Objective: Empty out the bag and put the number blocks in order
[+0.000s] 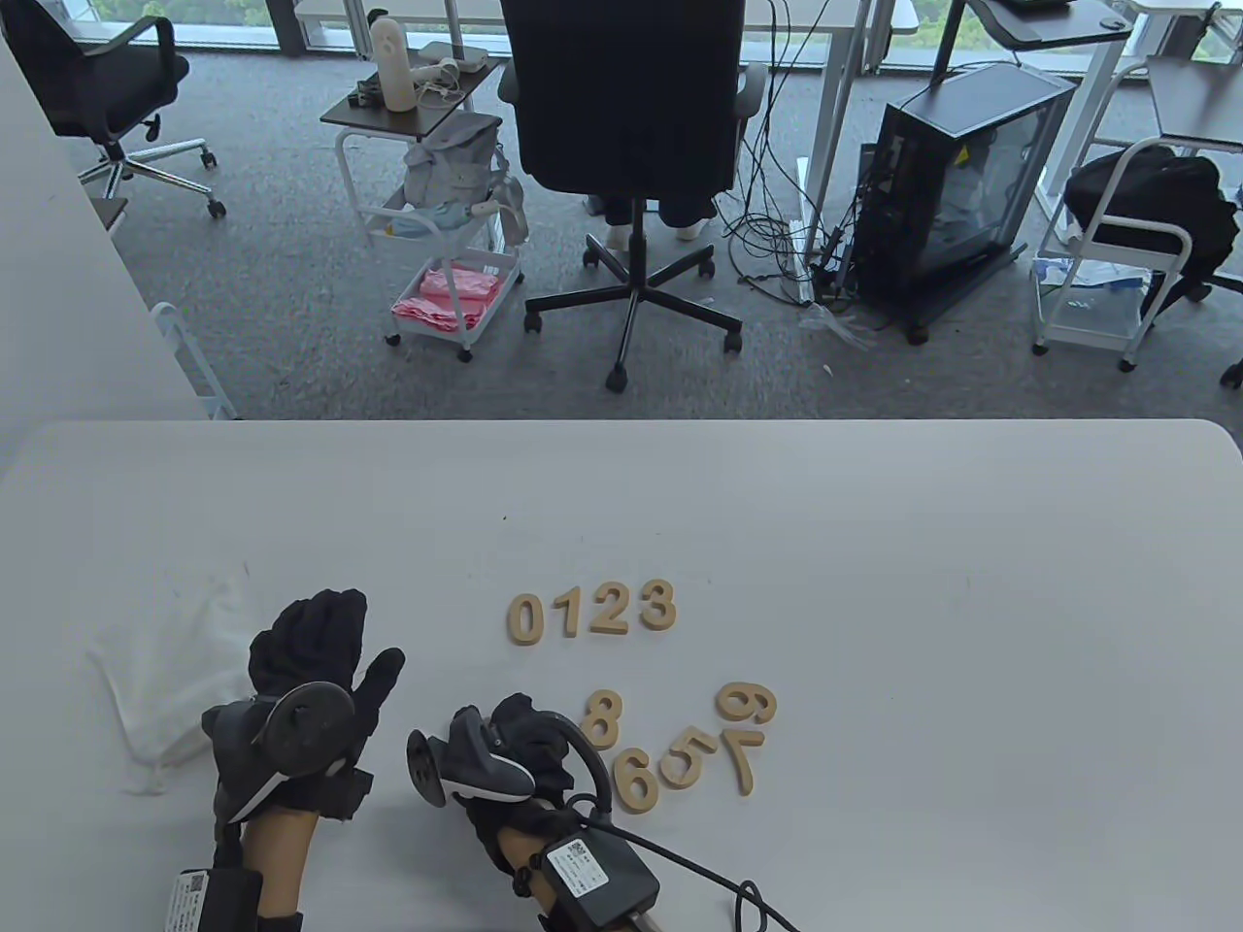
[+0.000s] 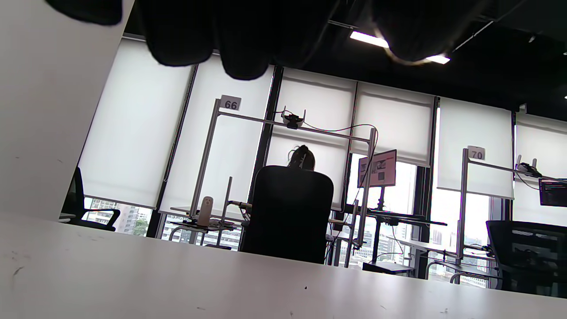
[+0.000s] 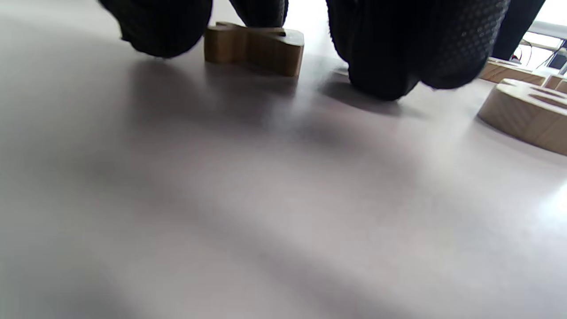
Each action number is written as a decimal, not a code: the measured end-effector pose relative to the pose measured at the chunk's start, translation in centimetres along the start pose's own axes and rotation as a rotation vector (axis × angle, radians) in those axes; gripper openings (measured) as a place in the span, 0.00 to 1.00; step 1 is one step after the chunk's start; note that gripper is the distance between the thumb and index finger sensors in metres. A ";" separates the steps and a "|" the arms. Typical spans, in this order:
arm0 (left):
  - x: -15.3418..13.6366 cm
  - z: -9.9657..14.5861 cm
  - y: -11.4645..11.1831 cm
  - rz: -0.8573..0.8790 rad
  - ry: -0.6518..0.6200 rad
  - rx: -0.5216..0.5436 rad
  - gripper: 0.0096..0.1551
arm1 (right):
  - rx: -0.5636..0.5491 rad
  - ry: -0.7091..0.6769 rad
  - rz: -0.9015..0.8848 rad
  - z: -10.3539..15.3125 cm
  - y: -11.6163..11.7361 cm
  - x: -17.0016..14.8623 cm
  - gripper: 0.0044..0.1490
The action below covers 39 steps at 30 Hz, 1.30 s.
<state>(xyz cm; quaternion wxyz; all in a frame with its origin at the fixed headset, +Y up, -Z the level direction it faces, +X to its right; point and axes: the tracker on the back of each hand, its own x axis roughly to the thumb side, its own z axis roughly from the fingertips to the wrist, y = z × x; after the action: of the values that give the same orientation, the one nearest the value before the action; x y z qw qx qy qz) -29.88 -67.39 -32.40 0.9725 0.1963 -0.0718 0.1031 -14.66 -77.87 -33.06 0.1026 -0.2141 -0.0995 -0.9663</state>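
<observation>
Nine wooden number blocks show on the white bench (image 1: 874, 582). Four stand in a row (image 1: 590, 612) reading 0, 1, 2, 3; five lie loose nearer the person: an 8 (image 1: 603, 718), two 6-or-9 shapes, a 5 and a 7. One white bag (image 1: 165, 650) lies flat at the left. The left hand (image 1: 311, 670) rests with fingers relaxed, beside the bag. The right hand (image 1: 520, 743) curls fingertips down around one block (image 3: 254, 44), touching the bench; whether it pinches it I cannot tell.

Office chair (image 1: 621, 107) (black) beside computer tower (image 1: 957, 184).
</observation>
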 end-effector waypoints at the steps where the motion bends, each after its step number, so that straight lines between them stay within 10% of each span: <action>1: 0.0 0.0 0.0 0.003 -0.001 0.000 0.44 | -0.010 0.010 -0.004 0.0 0.1 0.0 0.45; 21: 0.3 0.2 0.0 -0.010 -0.004 0.006 0.44 | -0.124 0.026 -0.024 -0.3 0.4 -0.2 0.35; 39: 0.1 0.2 0.3 -0.031 0.018 0.008 0.44 | -0.335 0.044 -0.923 2.4 -1.8 -11.8 0.22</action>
<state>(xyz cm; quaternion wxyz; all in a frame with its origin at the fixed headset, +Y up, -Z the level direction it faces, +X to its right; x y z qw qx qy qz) -29.89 -67.19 -32.05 0.9738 0.2001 -0.0596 0.0901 -3.68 -73.70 -36.29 -0.3701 -0.1409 -0.0249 -0.9179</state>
